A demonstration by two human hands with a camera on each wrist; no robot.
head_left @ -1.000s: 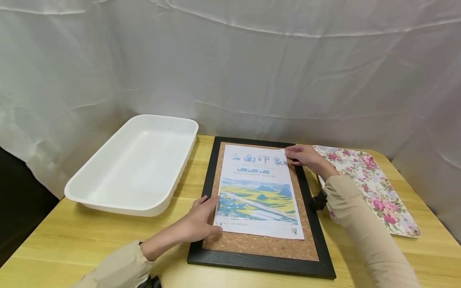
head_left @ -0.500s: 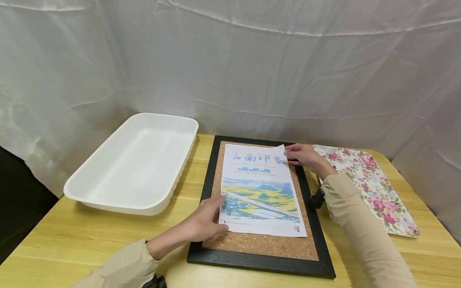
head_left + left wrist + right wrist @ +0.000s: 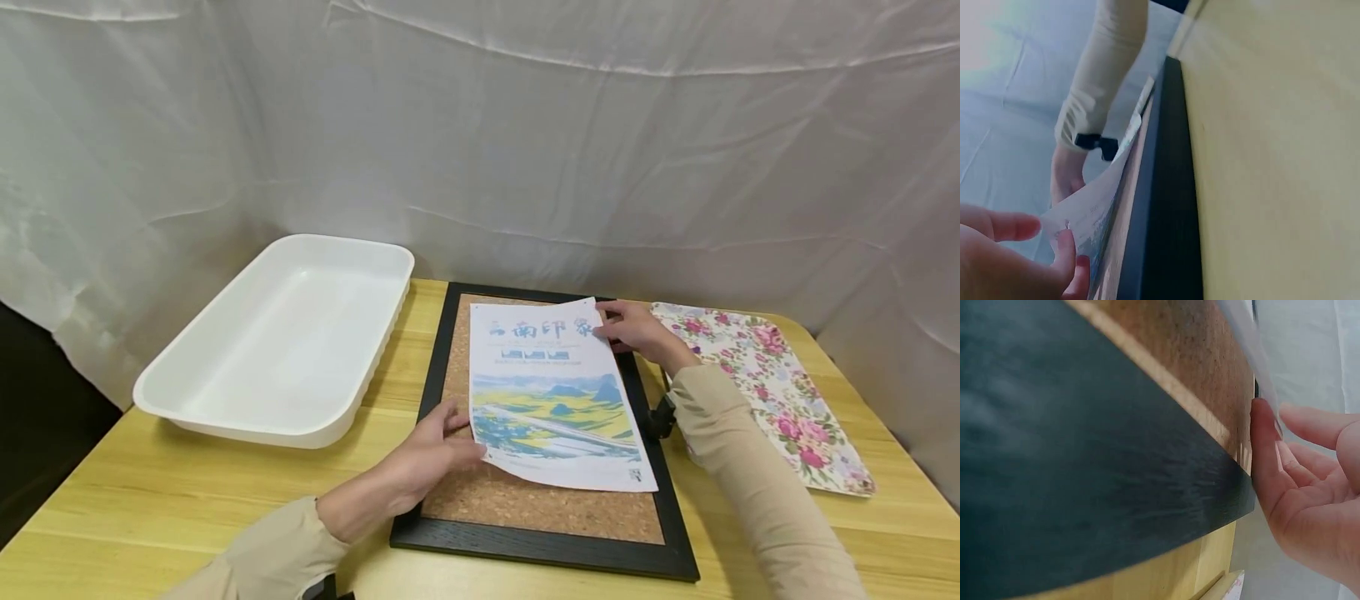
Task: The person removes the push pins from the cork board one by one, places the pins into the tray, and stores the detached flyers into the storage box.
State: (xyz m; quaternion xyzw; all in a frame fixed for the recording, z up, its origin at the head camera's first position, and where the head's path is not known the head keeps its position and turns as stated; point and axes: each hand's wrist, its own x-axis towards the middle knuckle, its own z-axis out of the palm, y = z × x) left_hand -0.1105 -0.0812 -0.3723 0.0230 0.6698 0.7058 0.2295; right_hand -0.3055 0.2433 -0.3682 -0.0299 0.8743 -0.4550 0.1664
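Note:
A printed paper poster [image 3: 555, 392] with a landscape picture lies over a cork board [image 3: 540, 508] in a black frame. Its upper right corner and lower left corner are raised off the cork. My left hand [image 3: 420, 462] holds the lower left corner between thumb and fingers; the left wrist view shows the sheet [image 3: 1088, 206] bending up from the board there. At the upper right edge, my right hand [image 3: 641, 333] pinches the poster. The right wrist view shows the paper's edge [image 3: 1254, 347] between that hand's thumb and fingers.
To the left stands a deep white plastic tray [image 3: 270, 350]. A flower-patterned board [image 3: 772, 392] lies right of the cork board, partly behind the right forearm. All rest on a wooden table [image 3: 150, 500], with a pale curtain [image 3: 525, 150] behind.
The poster has shifted slightly right and lifted off the cork, first at its upper right corner, then at its lower left. My left hand has moved right and up with it.

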